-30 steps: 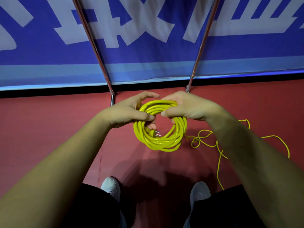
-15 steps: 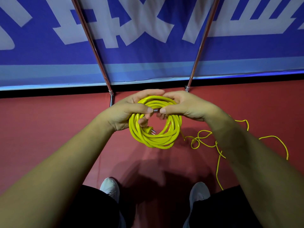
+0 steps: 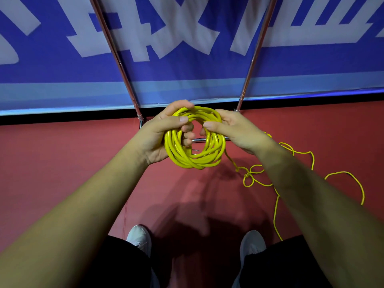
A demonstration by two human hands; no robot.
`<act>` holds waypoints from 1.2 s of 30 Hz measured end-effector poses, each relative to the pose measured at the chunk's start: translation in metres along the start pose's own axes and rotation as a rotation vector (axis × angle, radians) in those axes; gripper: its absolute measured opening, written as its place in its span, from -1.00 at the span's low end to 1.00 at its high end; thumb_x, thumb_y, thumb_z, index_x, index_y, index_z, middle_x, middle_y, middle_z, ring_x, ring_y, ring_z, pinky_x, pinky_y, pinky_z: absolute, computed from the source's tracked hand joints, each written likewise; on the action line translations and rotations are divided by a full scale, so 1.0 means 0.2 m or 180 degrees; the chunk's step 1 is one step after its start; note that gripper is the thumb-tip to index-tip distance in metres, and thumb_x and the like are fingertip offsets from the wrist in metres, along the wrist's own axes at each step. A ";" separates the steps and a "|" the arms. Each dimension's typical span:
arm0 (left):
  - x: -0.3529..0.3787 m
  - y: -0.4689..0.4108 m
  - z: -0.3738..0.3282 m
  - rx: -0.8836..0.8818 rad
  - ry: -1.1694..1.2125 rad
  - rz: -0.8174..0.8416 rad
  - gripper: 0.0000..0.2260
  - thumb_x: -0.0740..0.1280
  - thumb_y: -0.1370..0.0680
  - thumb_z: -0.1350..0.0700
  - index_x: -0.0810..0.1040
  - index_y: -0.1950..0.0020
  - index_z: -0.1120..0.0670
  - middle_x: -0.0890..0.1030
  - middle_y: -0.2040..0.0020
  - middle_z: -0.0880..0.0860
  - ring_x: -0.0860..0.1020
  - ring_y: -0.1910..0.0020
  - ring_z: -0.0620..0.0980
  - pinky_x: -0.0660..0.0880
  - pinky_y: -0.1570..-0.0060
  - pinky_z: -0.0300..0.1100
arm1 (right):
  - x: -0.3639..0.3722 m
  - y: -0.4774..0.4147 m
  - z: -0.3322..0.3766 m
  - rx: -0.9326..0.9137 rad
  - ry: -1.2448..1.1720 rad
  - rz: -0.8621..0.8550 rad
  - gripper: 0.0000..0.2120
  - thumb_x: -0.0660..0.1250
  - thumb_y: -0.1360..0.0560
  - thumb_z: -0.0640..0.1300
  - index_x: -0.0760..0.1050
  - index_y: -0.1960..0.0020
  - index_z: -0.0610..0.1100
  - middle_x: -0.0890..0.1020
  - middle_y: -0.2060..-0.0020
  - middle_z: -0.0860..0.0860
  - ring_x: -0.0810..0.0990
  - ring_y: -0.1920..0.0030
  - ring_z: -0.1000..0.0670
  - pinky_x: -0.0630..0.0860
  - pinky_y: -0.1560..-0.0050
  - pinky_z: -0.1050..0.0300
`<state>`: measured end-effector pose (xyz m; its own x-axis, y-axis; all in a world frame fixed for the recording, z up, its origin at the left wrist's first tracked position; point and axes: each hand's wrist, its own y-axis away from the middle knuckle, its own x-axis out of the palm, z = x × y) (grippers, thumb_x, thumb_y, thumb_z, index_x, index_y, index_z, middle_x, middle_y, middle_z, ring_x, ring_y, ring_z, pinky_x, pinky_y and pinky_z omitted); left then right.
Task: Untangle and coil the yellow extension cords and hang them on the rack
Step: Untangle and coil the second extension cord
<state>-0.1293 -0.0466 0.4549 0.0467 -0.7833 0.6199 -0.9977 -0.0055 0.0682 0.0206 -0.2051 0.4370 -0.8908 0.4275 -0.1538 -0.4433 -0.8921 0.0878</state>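
Both hands are on the bundle. The left hand (image 3: pixel 160 134) has its fingers curled through the middle of the yellow coil (image 3: pixel 193 162), with the thumb clamped over the top strands. The right hand (image 3: pixel 234 132) is wrapped round the opposite side, thumb pointing in toward the hole. So the coil is up in the air in front of the person, above the red floor (image 3: pixel 62 163) and just short of the foot of the rack (image 3: pixel 116 57).

From the coil's lower right, a strand looks like it runs down to the loose cord (image 3: pixel 247 175) on the floor. That cord has a knotty cluster of small loops in it, then wanders off to the right in big lazy curves.

If it were me, I'd use the left hand purely as the clamp and let the right do all the feeding. I'd pick that knot apart before it gets anywhere near the coil, otherwise it just gets buried in there. Each new loop should match the size of the ones already wound, and the cord should be allowed to roll between the fingers so it doesn't kink. I'd say hanging waits until the tail is in.
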 end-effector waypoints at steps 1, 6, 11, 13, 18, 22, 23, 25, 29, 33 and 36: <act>0.00 0.00 0.00 -0.0033 0.0003 0.0052 -0.65 0.61 -0.31 0.12 0.63 -0.04 -0.04 0.49 0.30 0.06 0.55 0.39 -0.04 0.56 0.30 -0.21 | 0.00 0.00 -0.01 -0.0020 -0.0001 0.0008 -0.74 0.35 -0.56 -0.16 0.49 -0.14 -0.33 0.66 0.09 -0.16 0.60 0.10 -0.01 0.52 0.08 0.10; 0.00 0.01 -0.01 -0.0115 0.0019 0.0297 -0.70 0.56 -0.35 0.16 0.59 -0.03 0.00 0.55 0.25 0.11 0.47 0.49 -0.10 0.48 0.41 -0.25 | 0.02 -0.01 -0.03 -0.0112 -0.0042 0.0109 -0.61 0.39 -0.51 -0.08 0.49 -0.19 -0.35 0.63 -0.01 -0.29 0.57 -0.01 -0.12 0.49 -0.10 -0.19; 0.01 -0.01 -0.03 0.0177 0.0131 -0.0137 -0.83 0.33 -0.46 0.28 0.53 0.07 0.02 0.33 0.38 -0.01 0.31 0.59 -0.20 0.33 0.56 -0.35 | 0.01 -0.02 -0.04 -0.0061 -0.0263 -0.0034 -0.65 0.27 -0.55 0.02 0.55 -0.09 -0.27 0.68 0.08 -0.15 0.61 0.10 -0.06 0.52 0.04 0.04; 0.00 -0.01 -0.06 0.0341 0.0280 -0.0282 -0.81 0.21 -0.52 0.30 0.49 0.09 0.02 0.32 0.41 -0.03 0.29 0.60 -0.22 0.30 0.57 -0.37 | -0.01 -0.02 -0.06 -0.0029 -0.0330 -0.0009 -0.64 0.26 -0.54 0.14 0.59 0.05 -0.16 0.65 0.19 -0.09 0.58 0.17 0.00 0.51 0.09 0.14; -0.07 0.02 -0.13 0.0341 0.0048 -0.0581 -0.83 0.16 -0.55 0.25 0.45 0.10 0.00 0.29 0.45 -0.06 0.25 0.62 -0.22 0.24 0.60 -0.36 | -0.07 -0.03 -0.08 -0.0166 0.0403 -0.0320 -0.79 0.24 -0.63 -0.17 0.59 0.12 -0.12 0.53 0.33 -0.08 0.46 0.38 0.08 0.40 0.30 0.29; -0.05 0.04 -0.13 -0.0078 -0.0315 -0.0352 -0.84 0.16 -0.55 0.21 0.50 0.02 0.03 0.29 0.44 -0.02 0.25 0.64 -0.20 0.24 0.59 -0.39 | -0.08 -0.06 -0.05 -0.0311 0.0324 -0.1131 -0.76 0.25 -0.63 -0.13 0.59 0.16 -0.15 0.46 0.40 -0.03 0.39 0.40 0.10 0.33 0.35 0.26; -0.04 0.04 -0.12 -0.0214 -0.0406 -0.0252 -0.83 0.17 -0.56 0.19 0.53 -0.04 0.03 0.30 0.44 0.00 0.25 0.64 -0.19 0.25 0.58 -0.39 | -0.08 -0.06 -0.05 -0.0297 0.0233 -0.1276 -0.75 0.25 -0.63 -0.12 0.58 0.18 -0.14 0.43 0.41 -0.03 0.36 0.42 0.11 0.30 0.37 0.26; -0.02 0.04 -0.10 -0.0447 -0.0655 -0.0033 -0.76 0.18 -0.58 0.17 0.57 -0.16 0.02 0.31 0.43 0.07 0.26 0.64 -0.16 0.27 0.59 -0.37 | -0.07 -0.07 -0.03 -0.0243 0.0082 -0.1463 -0.74 0.25 -0.63 -0.11 0.54 0.21 -0.14 0.38 0.43 -0.03 0.32 0.44 0.10 0.25 0.41 0.26; 0.02 0.03 -0.05 -0.0506 -0.0937 0.0128 -0.82 0.17 -0.59 0.20 0.49 -0.14 0.09 0.33 0.43 0.12 0.25 0.65 -0.10 0.28 0.60 -0.33 | -0.05 -0.08 -0.04 -0.0164 0.0016 -0.1586 -0.73 0.26 -0.62 -0.10 0.53 0.22 -0.15 0.36 0.45 -0.03 0.29 0.45 0.08 0.21 0.44 0.24; 0.03 0.01 -0.04 -0.0144 -0.0754 -0.0156 -0.87 0.11 -0.59 0.23 0.38 -0.06 0.05 0.34 0.44 0.11 0.26 0.65 -0.09 0.30 0.56 -0.37 | -0.06 -0.08 -0.08 -0.0061 0.0168 -0.1507 -0.72 0.26 -0.62 -0.09 0.57 0.20 -0.18 0.41 0.45 0.00 0.33 0.48 0.11 0.28 0.44 0.29; 0.03 -0.02 -0.04 0.0196 -0.0517 -0.0347 -0.86 0.07 -0.63 0.22 0.37 -0.05 0.01 0.37 0.43 0.13 0.29 0.65 -0.09 0.31 0.55 -0.36 | -0.05 -0.09 -0.13 0.0001 0.0293 -0.1310 -0.70 0.27 -0.62 -0.05 0.58 0.19 -0.20 0.47 0.44 -0.03 0.40 0.46 0.07 0.36 0.38 0.23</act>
<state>-0.1249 -0.0467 0.4653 0.1510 -0.8659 0.4768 -0.9885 -0.1299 0.0770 0.0399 -0.1974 0.4113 -0.6267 0.7334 -0.2634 -0.7604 -0.6495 0.0009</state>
